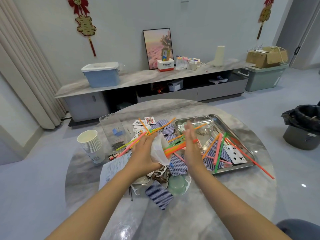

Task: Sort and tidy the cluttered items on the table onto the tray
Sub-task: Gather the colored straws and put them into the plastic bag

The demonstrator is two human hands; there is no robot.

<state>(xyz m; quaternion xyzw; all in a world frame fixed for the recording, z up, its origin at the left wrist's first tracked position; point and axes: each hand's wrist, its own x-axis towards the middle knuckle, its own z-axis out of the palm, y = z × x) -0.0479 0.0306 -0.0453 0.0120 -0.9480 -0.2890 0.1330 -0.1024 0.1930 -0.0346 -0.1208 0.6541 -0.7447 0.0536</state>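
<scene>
A steel tray (242, 134) sits on the right of the round marble table and holds playing cards, coloured straws (220, 149) and a clear glass bowl (204, 122). My left hand (143, 153) holds a crumpled white tissue (158, 149) together with a bundle of coloured straws (173, 147) above the table's middle. My right hand (190, 146) is raised beside the bundle with straight fingers, blurred, holding nothing. Blue-backed cards (159, 194), more straws and dental floss picks (135, 189) lie scattered below and behind the hands.
A stack of paper cups (91, 144) and a clear plastic container (114, 130) stand at the table's left. A printed paper sheet (112, 168) lies beside them, a green lid (177, 184) near the front. A black-lined bin (304, 127) stands on the floor at right.
</scene>
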